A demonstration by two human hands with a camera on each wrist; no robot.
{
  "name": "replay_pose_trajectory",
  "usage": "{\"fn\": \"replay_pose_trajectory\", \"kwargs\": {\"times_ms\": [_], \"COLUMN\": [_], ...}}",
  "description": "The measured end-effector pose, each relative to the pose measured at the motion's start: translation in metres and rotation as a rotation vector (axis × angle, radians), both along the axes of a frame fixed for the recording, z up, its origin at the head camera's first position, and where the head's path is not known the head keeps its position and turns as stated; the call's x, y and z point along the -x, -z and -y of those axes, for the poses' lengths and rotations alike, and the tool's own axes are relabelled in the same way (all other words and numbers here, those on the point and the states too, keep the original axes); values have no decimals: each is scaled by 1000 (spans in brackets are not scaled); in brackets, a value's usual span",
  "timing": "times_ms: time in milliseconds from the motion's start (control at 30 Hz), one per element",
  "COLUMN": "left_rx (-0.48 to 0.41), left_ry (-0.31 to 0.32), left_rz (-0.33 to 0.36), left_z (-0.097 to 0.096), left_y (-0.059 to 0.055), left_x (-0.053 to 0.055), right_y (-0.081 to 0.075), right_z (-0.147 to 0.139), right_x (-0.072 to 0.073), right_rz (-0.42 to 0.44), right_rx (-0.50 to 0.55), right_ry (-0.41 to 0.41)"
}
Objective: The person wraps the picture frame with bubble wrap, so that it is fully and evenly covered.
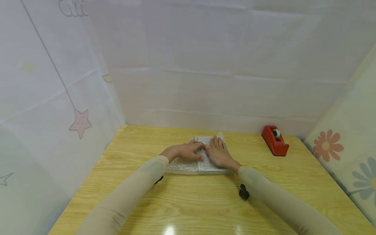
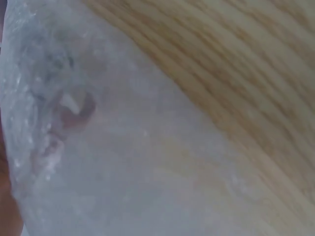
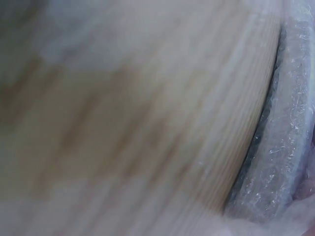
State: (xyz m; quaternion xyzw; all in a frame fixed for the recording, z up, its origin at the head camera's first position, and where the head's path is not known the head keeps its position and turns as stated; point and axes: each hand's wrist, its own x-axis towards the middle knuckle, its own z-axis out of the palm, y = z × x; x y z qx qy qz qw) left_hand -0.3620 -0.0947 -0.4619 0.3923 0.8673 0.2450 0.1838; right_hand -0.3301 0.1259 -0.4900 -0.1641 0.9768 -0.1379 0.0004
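Note:
A flat bundle of clear bubble wrap (image 1: pixel 182 167) lies on the wooden table, folded over a flat, pale rectangular item inside. My left hand (image 1: pixel 188 152) rests on its left part, thumb and index finger spread apart. On the right part my right hand (image 1: pixel 218 155) lies flat with fingers extended, its thumb near the left fingertips. Close up in the left wrist view, cloudy bubble wrap (image 2: pixel 128 162) covers much of the frame. The right wrist view shows the padded edge of the wrapped bundle (image 3: pixel 275 162) against the table.
A red tape dispenser (image 1: pixel 275 141) with a roll of tape stands at the back right of the wooden table (image 1: pixel 188 202). Pale printed sheets (image 1: pixel 223 65) hang behind and at both sides of it.

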Motion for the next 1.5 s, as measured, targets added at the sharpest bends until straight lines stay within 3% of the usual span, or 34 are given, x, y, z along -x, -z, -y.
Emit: {"fn": "replay_pose_trajectory", "kwargs": {"times_ms": [167,300,367,500,600,833,900,1133,1300,1500], "left_rx": [-142,-204,-212,-137,-33,258,273,293,235,204], "left_ry": [-33,-48,-73,-132,-112,-12,-8,14,18,59], "left_rz": [95,80,31,-144,-241,-259,-255,-333,-271,-240], "left_z": [-4,-7,-8,-8,-7,0,0,-4,-4,3], "left_y": [0,3,4,0,-5,-1,0,-5,-3,12], "left_x": [0,1,1,3,8,21,22,22,22,28], "right_y": [1,4,5,7,8,9,10,18,23,25], "right_z": [-1,-1,0,3,4,6,6,4,3,2], "right_x": [-1,-2,-2,-2,-1,-1,0,5,11,17], "right_rz": [27,57,50,30,25,42,44,12,16,13], "right_rx": [-12,-38,-54,-68,-84,-57,-55,-98,-128,-153], "right_ry": [0,-6,-10,-9,-8,-20,-20,7,24,35]}}
